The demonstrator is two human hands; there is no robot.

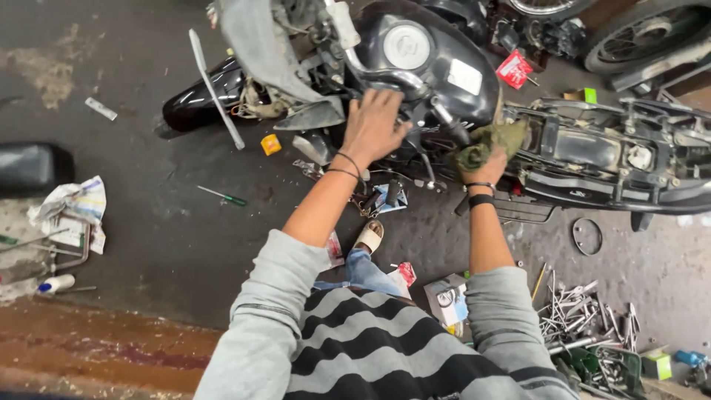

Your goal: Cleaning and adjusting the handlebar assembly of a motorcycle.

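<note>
A partly stripped black motorcycle [437, 67] stands across the top of the head view, its seat removed and frame [592, 148] bare. My left hand [374, 126] rests flat on the bike below the handlebar, beside the black fuel tank [415, 44], fingers spread. My right hand [489, 164] grips a dirty green rag [492, 141] pressed against the frame just behind the tank. Both wrists carry dark bands.
A green-handled screwdriver [222, 195] lies on the dark floor at left, near crumpled paper [74, 204]. A pile of spanners and tools [585, 318] sits at lower right. A black seat [29, 167] lies at far left. A wheel [637, 33] stands top right.
</note>
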